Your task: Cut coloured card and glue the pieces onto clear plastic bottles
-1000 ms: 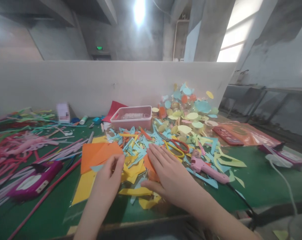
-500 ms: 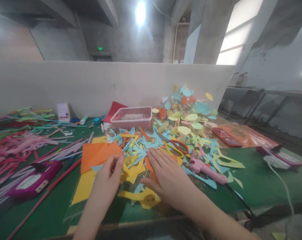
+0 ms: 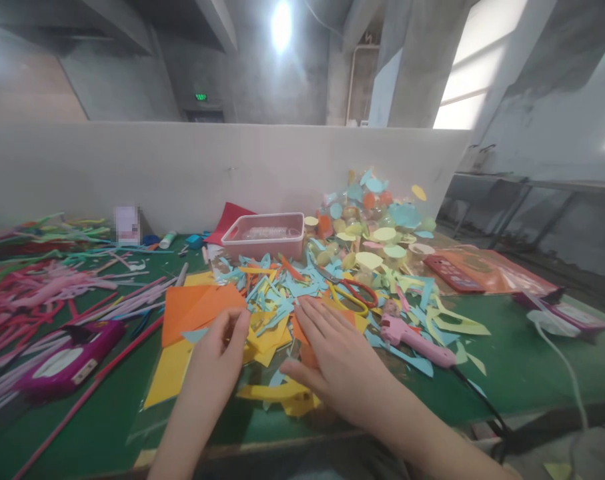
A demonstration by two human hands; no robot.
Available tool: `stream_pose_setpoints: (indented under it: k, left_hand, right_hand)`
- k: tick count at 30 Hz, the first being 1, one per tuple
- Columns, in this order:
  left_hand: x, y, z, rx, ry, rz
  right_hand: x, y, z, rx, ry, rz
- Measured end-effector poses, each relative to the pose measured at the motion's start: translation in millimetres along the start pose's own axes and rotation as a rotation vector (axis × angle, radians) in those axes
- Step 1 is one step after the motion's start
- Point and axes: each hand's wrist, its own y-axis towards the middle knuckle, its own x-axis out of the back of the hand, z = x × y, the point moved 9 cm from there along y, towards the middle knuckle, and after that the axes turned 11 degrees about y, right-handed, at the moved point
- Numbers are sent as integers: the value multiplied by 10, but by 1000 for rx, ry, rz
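My left hand (image 3: 216, 353) is curled, thumb and fingertips close together, beside an orange paper sheet (image 3: 197, 308). I cannot make out whether anything is between those fingers. A scrap of blue paper (image 3: 195, 335) pokes out beside it, over a yellow sheet (image 3: 168, 373). My right hand (image 3: 332, 353) lies flat with fingers stretched, pressing on orange paper (image 3: 309, 357). Between the hands are crumpled yellow paper pieces (image 3: 269, 340) and a curved yellow strip (image 3: 275, 392). Scissors with red and yellow handles (image 3: 359, 293) lie just beyond my right fingertips.
A pink hot glue gun (image 3: 417, 340) with a black cord lies right. Behind are paper offcuts (image 3: 277, 293), a pink basket (image 3: 265, 248) and a heap of coloured paper discs (image 3: 382, 235). At left are pipe cleaners (image 3: 57, 283) and a purple device (image 3: 72, 360).
The curved yellow strip near my right thumb has shifted and looks flatter. Both hands stay in nearly the same place.
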Motion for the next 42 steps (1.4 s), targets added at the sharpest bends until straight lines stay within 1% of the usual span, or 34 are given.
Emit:
stream_pose_setpoints:
  k: [1,4,5,9,13,14,18,22,24,26,28,32,36,37,40,42]
  left_hand:
    - [1,0,2,0,-3,-2]
    - [-4,0,3,-2,-12,-7]
    - [-10,0,1,-4,-12,-4]
    - [-30,-1,-2,-2,-16,0]
    - [-22,-4,-9,-6,-21,-7]
    - [-19,-4,-11,-9,-18,-7]
    - [-18,5,8,-9,-15,-5]
    - [-43,19,42,7,-13,14]
    - [-50,17,44,12,-9,23]
    - [-52,10,40,19,-11,29]
    - [-50,3,33,21,-17,33]
    - [-46,7,26,11,-31,33]
    - [-64,17,51,21,-28,42]
    - [-69,18,53,22,-29,46]
    - [-73,14,52,24,-23,46]
    - [-78,11,54,30,-18,49]
  right_hand:
    - [18,-3,-3,-3,12,-7]
    - [126,-20,-11,-10,1,-106]
    - [134,-25,-17,-15,-7,-117]
    - [27,-30,-46,-34,-25,-43]
    - [74,-36,-29,-12,-94,-138]
    - [73,-37,-22,-6,-101,-145]
    - [29,-34,-2,10,-84,-101]
    - [117,-42,83,72,-120,-183]
    - [85,-38,111,98,-116,-155]
    - [14,-27,106,95,-95,-87]
    - [-14,-18,99,85,-83,-60]
    - [54,-8,130,96,-124,-143]
    - [-29,-7,101,66,-115,-109]
    - [-35,-11,98,63,-122,-120]
    - [8,-35,95,54,-171,-208]
    - [1,-43,99,58,-182,-222]
